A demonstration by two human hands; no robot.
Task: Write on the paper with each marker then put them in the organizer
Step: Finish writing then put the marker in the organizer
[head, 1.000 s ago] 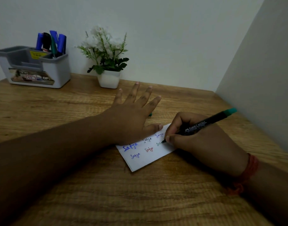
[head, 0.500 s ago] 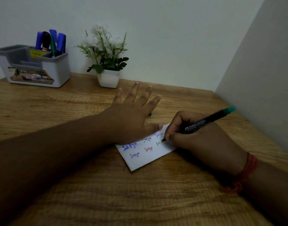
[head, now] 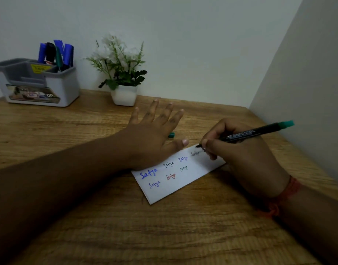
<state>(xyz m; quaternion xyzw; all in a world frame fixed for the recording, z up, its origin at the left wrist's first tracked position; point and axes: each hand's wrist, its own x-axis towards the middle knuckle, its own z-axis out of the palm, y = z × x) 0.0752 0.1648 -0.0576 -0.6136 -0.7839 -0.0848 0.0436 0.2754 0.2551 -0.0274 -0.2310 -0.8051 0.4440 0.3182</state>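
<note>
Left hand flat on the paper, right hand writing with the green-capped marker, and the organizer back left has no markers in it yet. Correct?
Not quite. The head view shows the organizer already holds several markers, standing in its right compartment. The rest is right: the left hand lies flat on the paper, and the right hand writes with the green-capped marker.

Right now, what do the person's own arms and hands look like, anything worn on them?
Both forearms are bare, with no sleeves in view. The left hand shows no ring or band. The right hand has a red-orange thread band tied round its wrist.
</note>
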